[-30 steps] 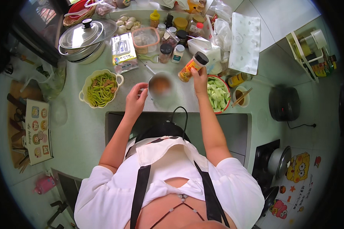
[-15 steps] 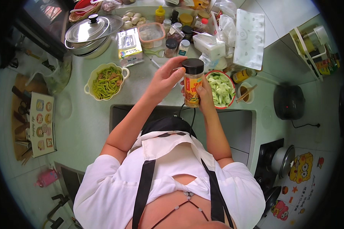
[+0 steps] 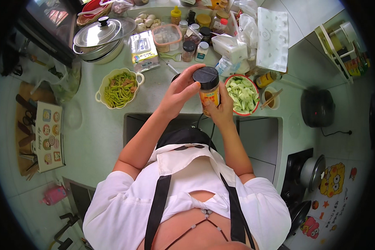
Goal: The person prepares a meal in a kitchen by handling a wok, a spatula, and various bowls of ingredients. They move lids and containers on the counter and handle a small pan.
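A seasoning shaker jar (image 3: 210, 96) with a yellow and orange label is held up over the counter's front edge. My right hand (image 3: 223, 109) is wrapped round its body from the right, thumb across the label. My left hand (image 3: 177, 95) is at the black lid (image 3: 206, 76), with thumb and forefinger against its left side. The lid looks closed, and its top faces up toward me. To the right of the jar is a red-rimmed bowl of sliced pale green vegetable (image 3: 242, 96). A cream two-handled bowl of green beans with meat (image 3: 120, 89) stands to the left.
Spice jars (image 3: 189, 48), a clear plastic box (image 3: 166, 36) and a wipes packet (image 3: 144, 50) crowd the back. A lidded pot (image 3: 100, 41) stands back left. At right are a cup with chopsticks (image 3: 271, 100), a black cooker (image 3: 317, 107) and a stove (image 3: 296, 171).
The jar has tipped so that more of its lid's top shows and less of its label. Both hands stay on it. The whole view has shifted slightly.
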A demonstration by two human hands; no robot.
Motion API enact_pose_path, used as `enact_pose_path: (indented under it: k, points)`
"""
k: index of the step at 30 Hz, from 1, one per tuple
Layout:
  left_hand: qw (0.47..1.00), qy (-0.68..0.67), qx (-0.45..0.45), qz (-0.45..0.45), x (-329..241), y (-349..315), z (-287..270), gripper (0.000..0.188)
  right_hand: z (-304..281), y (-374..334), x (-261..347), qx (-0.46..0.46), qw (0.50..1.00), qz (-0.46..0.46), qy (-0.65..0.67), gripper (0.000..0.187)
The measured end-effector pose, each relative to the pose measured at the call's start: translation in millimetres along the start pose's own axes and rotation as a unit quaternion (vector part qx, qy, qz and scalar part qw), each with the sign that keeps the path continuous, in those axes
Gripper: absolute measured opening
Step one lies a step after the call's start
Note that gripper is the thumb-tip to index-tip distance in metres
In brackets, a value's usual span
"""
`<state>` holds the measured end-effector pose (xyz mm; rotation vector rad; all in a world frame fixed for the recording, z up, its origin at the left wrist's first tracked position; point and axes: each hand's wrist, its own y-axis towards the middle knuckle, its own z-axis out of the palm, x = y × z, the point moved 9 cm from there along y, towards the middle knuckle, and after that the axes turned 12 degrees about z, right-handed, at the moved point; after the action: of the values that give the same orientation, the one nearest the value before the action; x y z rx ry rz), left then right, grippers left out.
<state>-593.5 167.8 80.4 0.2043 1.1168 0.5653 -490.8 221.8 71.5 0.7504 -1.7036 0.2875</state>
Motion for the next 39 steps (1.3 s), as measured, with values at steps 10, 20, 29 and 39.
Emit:
enact_pose_path:
  k: [10, 20, 29, 39]
  points:
    - [0.999, 0.011, 0.032, 0.008, 1, -1, -2, 0.052, 3, -4, -6, 0.039, 0.998, 0.047, 0.028, 0.054]
    - [0.998, 0.003, -0.047, 0.028, 4, -1, -24, 0.033, 15, -6, 0, 0.025, 0.996, -0.018, -0.084, 0.052]
    - [0.990, 0.005, 0.033, -0.137, 16, 8, -44, 0.030, 21, -1, -20, 0.074, 0.996, 0.053, -0.014, 0.051]
    - [0.935, 0.121, -0.291, -0.161, 51, -87, -167, 0.027, -5, 6, -109, 0.010, 0.930, 0.141, -0.339, 0.051]
